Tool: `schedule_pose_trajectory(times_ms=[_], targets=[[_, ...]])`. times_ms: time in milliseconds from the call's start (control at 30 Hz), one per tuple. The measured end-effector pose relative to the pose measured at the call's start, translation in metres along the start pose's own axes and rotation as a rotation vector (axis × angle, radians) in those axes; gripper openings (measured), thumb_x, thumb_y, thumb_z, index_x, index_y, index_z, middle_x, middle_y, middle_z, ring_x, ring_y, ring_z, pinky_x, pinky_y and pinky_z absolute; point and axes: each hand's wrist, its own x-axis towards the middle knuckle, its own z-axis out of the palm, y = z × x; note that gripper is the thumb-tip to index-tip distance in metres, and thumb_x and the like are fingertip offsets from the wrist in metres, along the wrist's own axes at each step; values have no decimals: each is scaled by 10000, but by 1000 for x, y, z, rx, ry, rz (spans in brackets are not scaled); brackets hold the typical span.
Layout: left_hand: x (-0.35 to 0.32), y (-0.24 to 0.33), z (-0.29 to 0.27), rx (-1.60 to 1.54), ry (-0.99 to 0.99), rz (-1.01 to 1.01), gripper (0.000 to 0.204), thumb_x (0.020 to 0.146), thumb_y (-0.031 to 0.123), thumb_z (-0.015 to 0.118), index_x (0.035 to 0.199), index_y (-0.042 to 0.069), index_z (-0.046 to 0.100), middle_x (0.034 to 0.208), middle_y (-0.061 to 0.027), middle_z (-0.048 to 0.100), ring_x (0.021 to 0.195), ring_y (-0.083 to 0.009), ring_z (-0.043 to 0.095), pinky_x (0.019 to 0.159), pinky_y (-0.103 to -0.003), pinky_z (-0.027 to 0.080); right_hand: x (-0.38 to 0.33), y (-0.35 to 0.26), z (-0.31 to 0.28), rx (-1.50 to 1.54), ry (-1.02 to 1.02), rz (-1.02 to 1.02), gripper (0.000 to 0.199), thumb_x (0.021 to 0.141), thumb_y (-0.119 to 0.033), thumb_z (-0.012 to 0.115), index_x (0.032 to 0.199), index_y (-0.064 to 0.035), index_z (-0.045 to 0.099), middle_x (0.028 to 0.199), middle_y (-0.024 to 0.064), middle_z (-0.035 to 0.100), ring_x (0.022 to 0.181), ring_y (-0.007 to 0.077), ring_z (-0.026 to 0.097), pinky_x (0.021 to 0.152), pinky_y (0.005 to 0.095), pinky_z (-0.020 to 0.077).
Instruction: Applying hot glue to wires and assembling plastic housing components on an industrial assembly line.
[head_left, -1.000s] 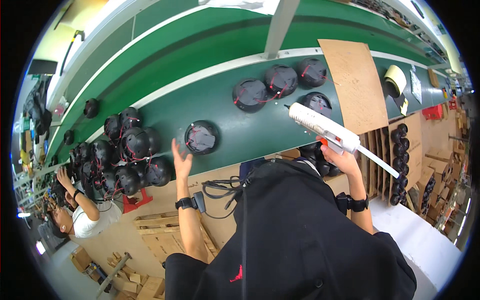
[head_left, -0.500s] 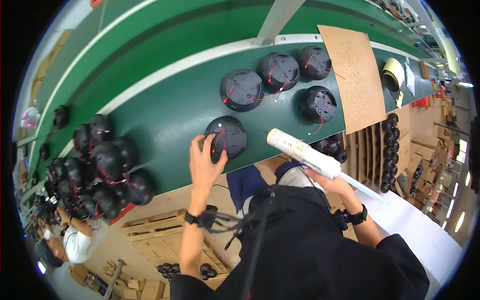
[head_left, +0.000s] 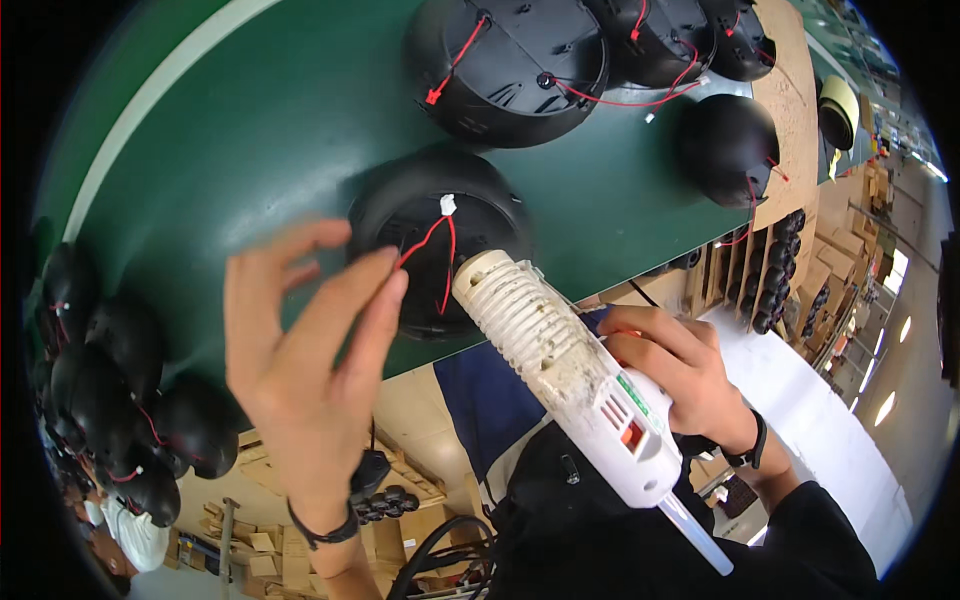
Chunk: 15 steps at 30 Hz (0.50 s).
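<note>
A round black plastic housing [head_left: 375, 205] lies on the green bench with its hollow side facing up. From it rises a thin red wire [head_left: 452, 262] with a small white connector [head_left: 447, 205]. My left hand [head_left: 310, 350] pinches one strand of that wire between thumb and forefinger, at the housing's left side. In my right hand [head_left: 690, 375] is a white hot glue gun [head_left: 560, 370], stained along its ribbed barrel. Its nozzle points into the housing, close beside the wire. A clear glue stick [head_left: 697, 535] juts from the gun's back end. The fingertips on the trigger are partly hidden.
Several similar black housings with red wires, such as a large one [head_left: 510, 60] and a rounded one [head_left: 727, 150], stand farther back. More dark housings [head_left: 110, 390] crowd the bench's left end. A brown cardboard sheet [head_left: 785, 110] and a yellow roll [head_left: 838, 105] lie right.
The view has come closer to the bench. My right hand has brought the glue gun's nozzle over the housing. My left hand has gone from the housing to a pinch on the red wire.
</note>
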Motion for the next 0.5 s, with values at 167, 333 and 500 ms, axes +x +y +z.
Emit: schedule_pose_trajectory(times_ms=[167,333,500], targets=[[40,-19,17,-287,-140,5,109,827,-15,728,935,-26,724,838,-99,706,768,-140,641,723,-232,482,5,-11,14,-26,63,54,300,769,-209,749,1005,-63,636,1046,91,622,642,204,641,509,312,505],[49,-13,17,-269,-212,-42,104,831,6,734,926,-36,721,823,-81,709,734,-117,627,685,-225,469,8,-29,10,-51,43,124,286,777,-177,750,996,-41,628,1015,95,613,606,197,625,494,313,502],[46,-19,15,-286,-171,-71,101,829,7,736,917,-39,721,817,-75,714,733,-120,632,694,-221,472,11,-34,6,16,47,143,304,753,-149,760,988,-10,626,959,106,609,619,204,630,497,319,499]])
